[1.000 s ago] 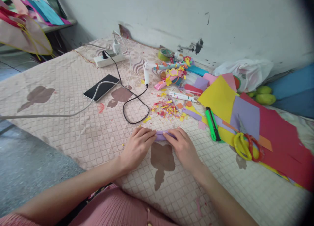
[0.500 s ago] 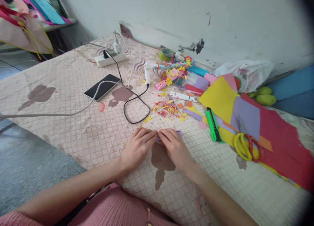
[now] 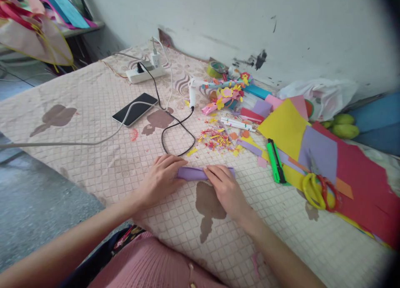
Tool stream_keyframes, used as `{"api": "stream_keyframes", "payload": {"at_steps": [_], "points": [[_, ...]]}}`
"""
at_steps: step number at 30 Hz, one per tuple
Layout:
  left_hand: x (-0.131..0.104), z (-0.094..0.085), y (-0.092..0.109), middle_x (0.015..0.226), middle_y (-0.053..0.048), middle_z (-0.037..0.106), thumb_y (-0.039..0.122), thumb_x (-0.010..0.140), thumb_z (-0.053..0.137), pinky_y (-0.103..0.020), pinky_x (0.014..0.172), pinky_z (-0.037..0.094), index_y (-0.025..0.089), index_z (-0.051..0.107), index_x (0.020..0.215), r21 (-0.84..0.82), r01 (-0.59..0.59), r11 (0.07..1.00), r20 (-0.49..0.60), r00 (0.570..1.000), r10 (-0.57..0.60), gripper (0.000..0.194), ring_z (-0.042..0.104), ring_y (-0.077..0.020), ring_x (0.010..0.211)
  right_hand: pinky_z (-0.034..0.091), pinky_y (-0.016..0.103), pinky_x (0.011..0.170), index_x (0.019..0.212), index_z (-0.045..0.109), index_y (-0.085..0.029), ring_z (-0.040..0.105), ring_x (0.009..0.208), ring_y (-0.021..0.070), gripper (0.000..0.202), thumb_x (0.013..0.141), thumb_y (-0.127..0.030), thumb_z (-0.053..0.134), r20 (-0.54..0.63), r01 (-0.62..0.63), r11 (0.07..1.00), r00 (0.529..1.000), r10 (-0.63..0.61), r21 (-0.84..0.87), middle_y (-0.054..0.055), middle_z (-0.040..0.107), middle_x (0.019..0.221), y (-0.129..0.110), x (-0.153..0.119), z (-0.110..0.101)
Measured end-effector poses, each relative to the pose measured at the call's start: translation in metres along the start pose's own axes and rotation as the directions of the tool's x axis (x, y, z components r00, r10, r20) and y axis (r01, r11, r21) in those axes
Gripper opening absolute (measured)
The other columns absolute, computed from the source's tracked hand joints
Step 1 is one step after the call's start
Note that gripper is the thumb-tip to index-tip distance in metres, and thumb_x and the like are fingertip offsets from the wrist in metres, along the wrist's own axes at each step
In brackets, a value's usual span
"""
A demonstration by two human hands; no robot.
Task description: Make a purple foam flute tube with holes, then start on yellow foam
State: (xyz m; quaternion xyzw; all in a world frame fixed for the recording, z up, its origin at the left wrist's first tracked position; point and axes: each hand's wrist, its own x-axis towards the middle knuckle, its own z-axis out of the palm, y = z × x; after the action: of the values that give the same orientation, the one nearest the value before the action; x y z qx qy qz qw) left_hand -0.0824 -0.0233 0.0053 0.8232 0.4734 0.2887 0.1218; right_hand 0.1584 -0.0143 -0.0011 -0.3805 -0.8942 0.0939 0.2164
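Observation:
A rolled strip of purple paper [image 3: 192, 174] lies crosswise on the patterned tablecloth in front of me. Its left end is between the thumb and fingers of my left hand [image 3: 161, 177], which is closed on it. My right hand [image 3: 222, 184] presses its fingertips on the roll nearer the right end, and a bit of purple sticks out past them. Beyond the roll is a heap of tiny paper scraps [image 3: 215, 139]. The looped black cord of a white glue gun [image 3: 192, 94] comes close to my left fingers.
To the right lie a green box cutter [image 3: 275, 161], yellow-and-red scissors [image 3: 318, 192], and yellow paper [image 3: 284, 120] and red paper [image 3: 359, 171] sheets. A phone [image 3: 135, 109] and a power strip [image 3: 145, 74] are at the left, with cables across the cloth. A wall bounds the back.
My left hand has slid left along the purple roll, away from my right hand, exposing its middle. My right hand stays on the roll. The whole view has shifted slightly.

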Motion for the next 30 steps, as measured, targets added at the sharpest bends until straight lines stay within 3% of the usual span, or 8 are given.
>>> {"api": "stream_keyframes", "payload": {"at_steps": [10,17,23,30], "points": [[0.001,-0.002,0.002,0.107,-0.007,0.062,0.026,0.085,0.060,-0.042,0.090,0.044,0.019,0.060,0.109,-0.004,-0.014,1.000,0.055,0.998,0.014,0.025,0.054,-0.0219,0.101,0.049,0.046,0.096,0.130,0.053,-0.017,0.051,0.113,0.0242,0.040,0.092,-0.008,0.042,0.013,-0.011,1.000,1.000,0.011,-0.001,0.011,0.061,0.118,0.001,-0.001,0.002],[0.011,-0.002,0.009,0.114,-0.009,0.059,0.025,0.083,0.063,-0.042,0.093,0.041,0.017,0.052,0.121,0.057,-0.127,0.990,0.116,0.986,0.120,0.040,0.051,-0.0236,0.107,0.048,0.046,0.098,0.130,0.053,-0.016,0.052,0.113,0.0249,0.039,0.092,-0.009,0.044,0.021,-0.015,1.000,1.000,0.015,-0.014,0.011,0.060,0.120,0.001,-0.003,0.003],[0.014,0.003,0.011,0.105,-0.005,0.061,0.025,0.090,0.055,-0.039,0.091,0.040,0.020,0.059,0.109,0.105,-0.191,0.976,0.117,0.977,0.178,0.020,0.051,-0.0206,0.101,0.048,0.044,0.097,0.127,0.055,-0.015,0.051,0.112,0.0240,0.037,0.092,-0.009,0.044,0.012,-0.007,1.000,1.000,0.007,-0.015,0.011,0.061,0.119,0.000,-0.002,0.002],[0.010,0.007,0.009,0.101,-0.005,0.060,0.025,0.091,0.053,-0.037,0.087,0.041,0.020,0.061,0.105,0.043,-0.146,0.988,0.102,0.985,0.141,0.017,0.049,-0.0193,0.096,0.046,0.043,0.098,0.127,0.055,-0.012,0.050,0.112,0.0238,0.037,0.092,-0.009,0.044,0.024,-0.013,1.000,1.000,0.014,-0.023,0.012,0.061,0.118,0.000,-0.001,0.001]]}}
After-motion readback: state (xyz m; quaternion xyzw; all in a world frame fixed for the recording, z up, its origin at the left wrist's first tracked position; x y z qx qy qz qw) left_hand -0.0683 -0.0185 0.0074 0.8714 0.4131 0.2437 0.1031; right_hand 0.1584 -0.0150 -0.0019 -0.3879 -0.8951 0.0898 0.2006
